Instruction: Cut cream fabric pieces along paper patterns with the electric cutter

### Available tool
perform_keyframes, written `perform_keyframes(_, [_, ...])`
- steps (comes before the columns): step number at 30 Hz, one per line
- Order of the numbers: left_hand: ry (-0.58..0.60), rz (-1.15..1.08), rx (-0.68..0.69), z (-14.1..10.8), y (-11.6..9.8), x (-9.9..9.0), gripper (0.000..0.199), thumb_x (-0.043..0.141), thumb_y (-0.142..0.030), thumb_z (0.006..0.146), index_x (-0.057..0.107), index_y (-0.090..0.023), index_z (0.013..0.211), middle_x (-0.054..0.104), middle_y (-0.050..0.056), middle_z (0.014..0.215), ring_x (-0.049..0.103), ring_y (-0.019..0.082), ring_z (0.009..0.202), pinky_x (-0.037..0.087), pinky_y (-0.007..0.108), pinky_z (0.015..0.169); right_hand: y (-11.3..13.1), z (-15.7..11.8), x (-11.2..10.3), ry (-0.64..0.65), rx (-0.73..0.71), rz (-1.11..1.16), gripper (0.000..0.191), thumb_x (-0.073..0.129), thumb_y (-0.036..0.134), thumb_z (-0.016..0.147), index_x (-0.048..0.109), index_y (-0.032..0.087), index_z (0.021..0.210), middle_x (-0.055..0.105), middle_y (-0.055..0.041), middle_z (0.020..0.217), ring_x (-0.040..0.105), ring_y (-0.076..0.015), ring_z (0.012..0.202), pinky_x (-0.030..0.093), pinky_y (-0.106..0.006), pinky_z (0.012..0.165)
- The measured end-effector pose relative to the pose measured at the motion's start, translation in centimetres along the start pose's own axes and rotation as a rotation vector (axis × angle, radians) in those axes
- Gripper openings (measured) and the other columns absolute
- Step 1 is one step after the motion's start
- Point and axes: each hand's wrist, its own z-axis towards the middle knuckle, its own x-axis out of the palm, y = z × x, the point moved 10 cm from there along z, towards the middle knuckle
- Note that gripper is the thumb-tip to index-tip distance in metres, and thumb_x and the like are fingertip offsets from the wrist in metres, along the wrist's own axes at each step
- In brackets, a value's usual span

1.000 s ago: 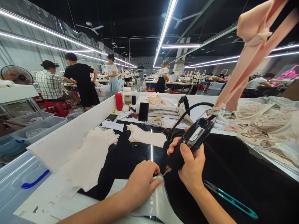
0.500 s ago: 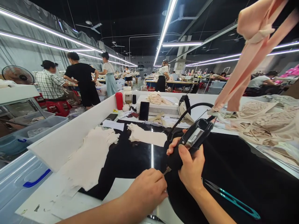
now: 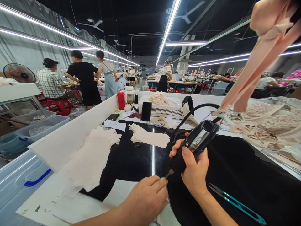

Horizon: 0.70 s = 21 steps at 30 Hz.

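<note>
My right hand [image 3: 195, 169] is wrapped round a black handheld tool [image 3: 199, 138] with a silver panel, tilted with its lower end toward my left hand. A black cord loops from its top, beside hanging pink fabric strips [image 3: 256, 66]. Close to the tool's lower tip, my left hand [image 3: 149, 194] is closed with fingers pinched together; what they hold is hidden. Teal thread snips [image 3: 240, 204] lie to the right of my right wrist. On the black surface [image 3: 136, 160] rest a stack of pale fabric pieces [image 3: 91, 160] and a smaller pale stack [image 3: 149, 136].
Behind stand a phone [image 3: 146, 111], a white vented box [image 3: 164, 110], a red cup [image 3: 121, 100] and a jar [image 3: 129, 95]. Pale straps [image 3: 277, 122] are heaped at right. A white panel [image 3: 77, 131] edges the left side. Several people are beyond.
The view has shifted slightly, and the tool and my right hand appear a little further right. My left hand remains near the tool's tip. A standing person at the back left has turned.
</note>
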Motion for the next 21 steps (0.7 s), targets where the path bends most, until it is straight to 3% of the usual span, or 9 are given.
perform_keyframes(9, [0.059,0.062,0.027,0.1,-0.3,0.3,0.016,0.056,-0.016,0.104,0.060,-0.016,0.089,0.077,0.006,0.109,0.073,0.015,0.099,0.057,0.026,0.092,-0.3,-0.1,-0.2,-0.004,0.020,-0.009,0.032,0.075,0.037,0.095,0.058,0.029,0.120,0.065,0.0030,0.084,0.061,-0.0156,0.064,0.054,-0.031,0.060])
perform_keyframes(15, [0.033,0.049,0.029,0.2,-0.4,-0.2,0.017,0.057,-0.017,0.105,0.063,-0.014,0.089,0.076,0.005,0.108,0.072,0.015,0.101,0.056,0.024,0.093,-0.1,0.1,-0.2,-0.015,0.016,-0.009,0.031,0.076,0.038,0.094,0.059,0.027,0.117,0.064,0.0026,0.085,0.061,-0.0151,0.064,0.055,-0.031,0.059])
perform_keyframes(21, [0.165,0.050,0.072,0.1,-0.7,3.0,0.019,0.058,-0.021,0.105,0.063,-0.016,0.087,0.077,0.003,0.097,0.073,0.013,0.096,0.058,0.024,0.090,-1.4,0.0,-1.4,-0.049,0.078,-0.013,0.041,0.080,0.039,0.090,0.059,0.027,0.122,0.066,0.0011,0.085,0.062,-0.0164,0.063,0.057,-0.034,0.061])
